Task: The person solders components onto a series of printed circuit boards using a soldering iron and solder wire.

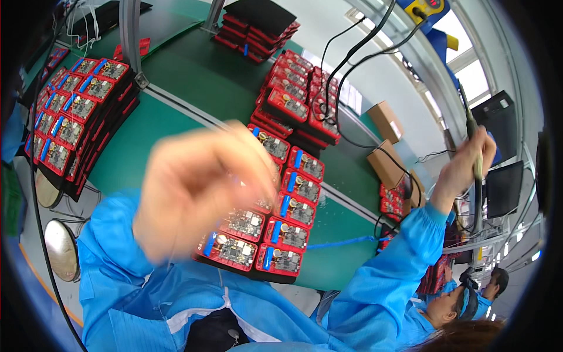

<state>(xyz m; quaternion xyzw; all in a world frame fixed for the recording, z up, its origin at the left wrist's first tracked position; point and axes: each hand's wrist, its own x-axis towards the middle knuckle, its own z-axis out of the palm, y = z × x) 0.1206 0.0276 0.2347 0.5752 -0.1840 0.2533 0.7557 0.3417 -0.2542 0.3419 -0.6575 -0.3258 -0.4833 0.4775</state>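
Red trays (pixel 267 240) near you on the green surface (pixel 193 76) each hold a circuit board. Your left hand (pixel 202 188) is blurred, its grip unreadable; your right hand (pixel 469 158) closes around a soldering iron (pixel 472 132).

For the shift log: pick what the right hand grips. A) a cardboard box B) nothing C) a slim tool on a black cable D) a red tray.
C: the right hand is raised to the right and closed round a slim tool whose black cable loops up over the green bench; the red trays lie on the bench, and the left hand is a blur above them.
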